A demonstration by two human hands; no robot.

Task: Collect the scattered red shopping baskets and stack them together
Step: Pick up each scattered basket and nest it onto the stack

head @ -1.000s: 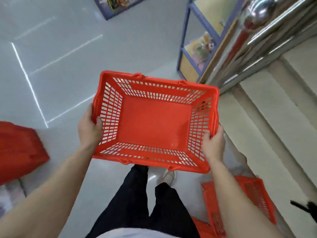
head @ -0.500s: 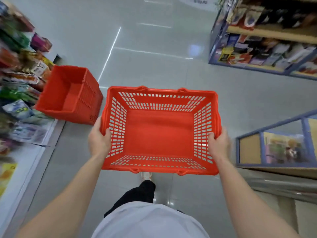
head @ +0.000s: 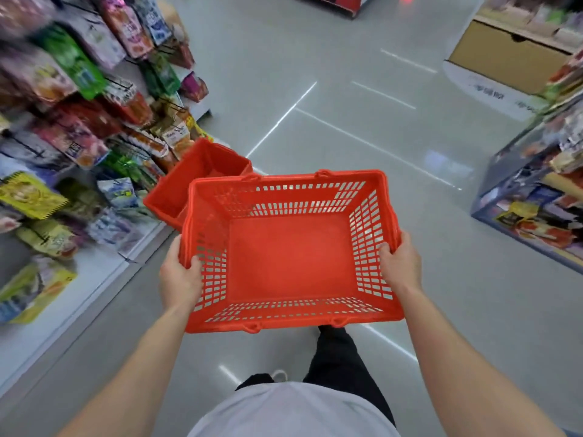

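Note:
I carry an empty red shopping basket (head: 288, 250) level in front of me, above the shop floor. My left hand (head: 179, 275) grips its left rim and my right hand (head: 400, 264) grips its right rim. A second red basket (head: 195, 181) stands on the floor just beyond the carried one's far left corner, against the left shelf. The carried basket covers part of it.
A snack shelf (head: 79, 137) full of packets runs along the left. Another stocked shelf (head: 536, 197) stands at the right, with a cardboard display box (head: 504, 55) beyond it. Grey tiled aisle floor (head: 347, 89) stretches ahead. My legs (head: 340, 357) show below the basket.
I have turned left and walked on: the stairs and the baskets by them are out of view, and the basket on the floor now lies right behind the carried one.

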